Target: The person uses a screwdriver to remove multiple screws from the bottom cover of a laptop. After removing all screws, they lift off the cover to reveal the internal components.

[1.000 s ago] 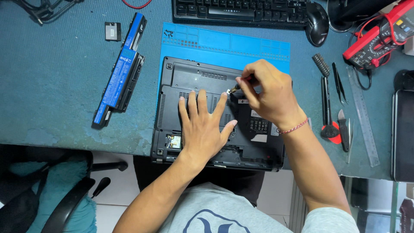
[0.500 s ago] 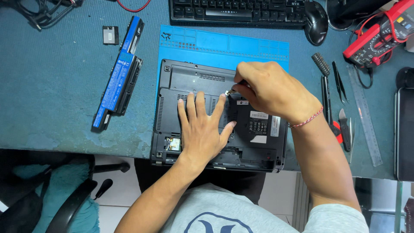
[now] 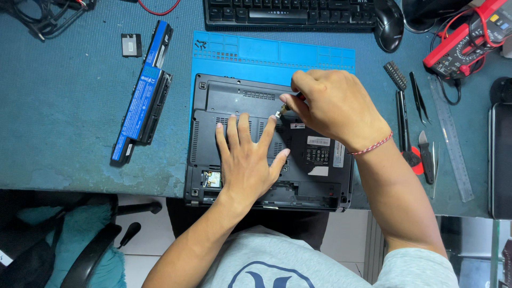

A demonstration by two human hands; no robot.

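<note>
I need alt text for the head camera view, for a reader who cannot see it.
A person's right hand holds a small screwdriver tip-down on the underside of a black laptop, while the left hand lies flat on it. The laptop rests on a blue mat on a desk; a battery lies to its left.

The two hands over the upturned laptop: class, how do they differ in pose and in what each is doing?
The left hand lies flat, fingers spread, on the laptop's underside; the right hand is curled, raised over it. The left hand holds nothing; the right hand pinches a small screwdriver, tip down. Both are bare.
</note>
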